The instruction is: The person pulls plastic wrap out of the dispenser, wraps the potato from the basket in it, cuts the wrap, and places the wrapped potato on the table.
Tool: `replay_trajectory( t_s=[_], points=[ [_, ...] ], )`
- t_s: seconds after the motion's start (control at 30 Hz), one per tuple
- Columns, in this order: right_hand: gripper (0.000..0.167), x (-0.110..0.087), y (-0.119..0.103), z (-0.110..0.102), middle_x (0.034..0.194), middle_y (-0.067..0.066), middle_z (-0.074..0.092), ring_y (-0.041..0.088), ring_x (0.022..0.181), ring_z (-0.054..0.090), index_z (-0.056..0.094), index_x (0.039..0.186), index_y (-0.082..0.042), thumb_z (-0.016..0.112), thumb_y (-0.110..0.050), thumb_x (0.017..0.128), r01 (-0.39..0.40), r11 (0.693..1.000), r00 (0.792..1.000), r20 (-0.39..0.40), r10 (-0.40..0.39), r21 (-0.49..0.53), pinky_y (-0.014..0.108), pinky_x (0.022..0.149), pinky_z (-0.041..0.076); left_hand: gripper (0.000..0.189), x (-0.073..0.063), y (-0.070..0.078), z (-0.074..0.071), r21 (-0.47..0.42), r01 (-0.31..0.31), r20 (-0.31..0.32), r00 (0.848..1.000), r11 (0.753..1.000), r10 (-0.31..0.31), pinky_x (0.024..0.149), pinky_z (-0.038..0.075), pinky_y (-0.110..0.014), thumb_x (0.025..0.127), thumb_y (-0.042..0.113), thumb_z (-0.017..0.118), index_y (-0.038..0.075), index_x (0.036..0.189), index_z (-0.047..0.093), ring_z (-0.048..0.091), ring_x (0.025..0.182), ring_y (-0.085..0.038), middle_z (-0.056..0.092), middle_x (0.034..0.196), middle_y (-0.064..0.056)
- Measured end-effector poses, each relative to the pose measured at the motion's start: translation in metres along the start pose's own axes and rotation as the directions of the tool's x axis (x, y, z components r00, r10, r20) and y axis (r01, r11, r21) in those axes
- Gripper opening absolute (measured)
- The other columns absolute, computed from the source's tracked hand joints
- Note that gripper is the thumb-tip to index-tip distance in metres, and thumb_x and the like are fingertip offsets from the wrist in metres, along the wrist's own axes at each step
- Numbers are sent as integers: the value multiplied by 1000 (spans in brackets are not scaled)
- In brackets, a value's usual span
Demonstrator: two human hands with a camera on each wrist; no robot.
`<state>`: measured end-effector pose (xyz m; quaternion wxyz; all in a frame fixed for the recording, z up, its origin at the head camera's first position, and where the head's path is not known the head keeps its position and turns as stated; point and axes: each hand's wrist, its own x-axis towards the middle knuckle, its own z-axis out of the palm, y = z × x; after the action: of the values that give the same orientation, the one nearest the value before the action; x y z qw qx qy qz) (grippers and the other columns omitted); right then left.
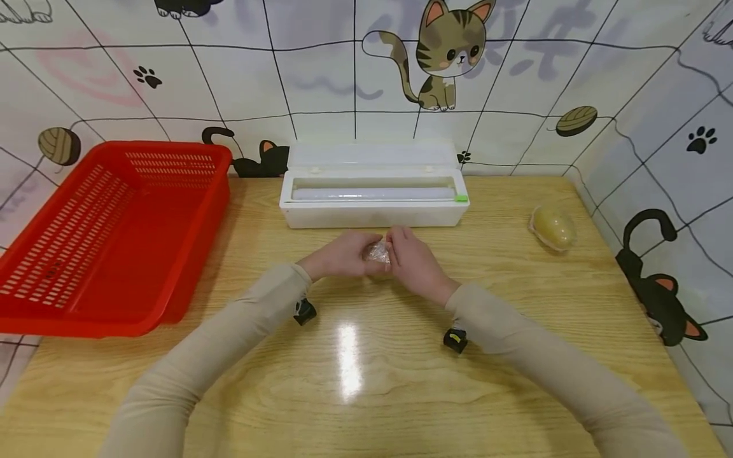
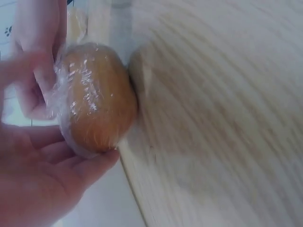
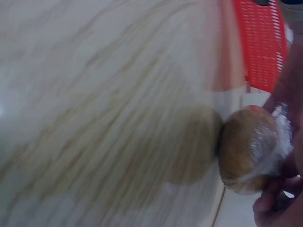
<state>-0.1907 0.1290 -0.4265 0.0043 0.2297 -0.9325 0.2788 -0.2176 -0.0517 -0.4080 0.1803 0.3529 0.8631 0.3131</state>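
Note:
Between the hands, low over the wooden table, is an orange-brown rounded fruit-like item in crinkled clear plastic film; its exact kind cannot be told. The left hand holds its side, fingers under it in the left wrist view. From the other side, the right hand pinches the gathered film, its fingers bent at the wrap. In the head view the hands hide most of the item, leaving shiny film showing. Just behind them stands a white cling film dispenser, lid raised, with a roll inside.
A yellow film-wrapped item lies at the table's right. To the left stands a large red plastic basket with slotted walls. A green slider sits at the dispenser's right end. Cat-patterned sheeting covers the walls behind and at the right.

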Motion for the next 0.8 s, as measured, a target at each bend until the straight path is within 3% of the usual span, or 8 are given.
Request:
replay_trajectory(
  t_s=[0.13,0.3,0.37,0.57,0.7,0.8],
  points=[
    [6,2,1,6,88,11,43,19,64,48,43,98,-1,42,-6,96,61,993,998,-7,-62,-98,33,55,47,44,0,0,3,62,-5,-27,1000,998,7,71,48,-29,91,19,69,-7,124,55,58,74,-17,64,90,-9],
    [8,3,5,10,81,8,39,15,53,41,38,95,-2,43,-9,98,164,962,985,-8,-170,-216,27,42,39,51,-1,1,2,80,-6,-38,999,997,9,88,48,-34,88,14,72,-5,131,52,62,99,-25,65,114,-15],
    [12,4,7,10,79,7,40,16,52,41,39,96,-4,42,-14,101,159,968,986,-9,-164,-195,28,42,38,53,-1,-2,1,72,-3,-52,999,997,7,93,45,-35,86,18,75,-3,130,54,60,107,-25,63,120,-14],
    [24,10,11,9,76,5,47,20,63,48,44,100,-8,36,-30,105,3,999,996,86,0,-34,33,53,40,52,2,-18,0,-84,-1,-114,993,996,-8,90,44,-33,78,20,82,-1,122,62,57,107,-21,64,121,-11],
    [33,15,11,6,84,7,52,22,74,51,49,104,-5,33,-34,105,-115,992,977,184,105,49,35,61,43,53,3,-22,0,-178,29,-123,991,984,-51,90,45,-35,76,17,83,-5,118,60,56,108,-25,62,119,-15],
    [43,20,13,3,97,13,57,27,87,56,51,112,-3,28,-38,105,-220,966,952,245,184,132,41,73,47,49,6,-23,2,-177,70,-147,984,982,-97,82,46,-32,74,20,85,-4,106,56,56,95,-23,60,102,-13]
  ],
)
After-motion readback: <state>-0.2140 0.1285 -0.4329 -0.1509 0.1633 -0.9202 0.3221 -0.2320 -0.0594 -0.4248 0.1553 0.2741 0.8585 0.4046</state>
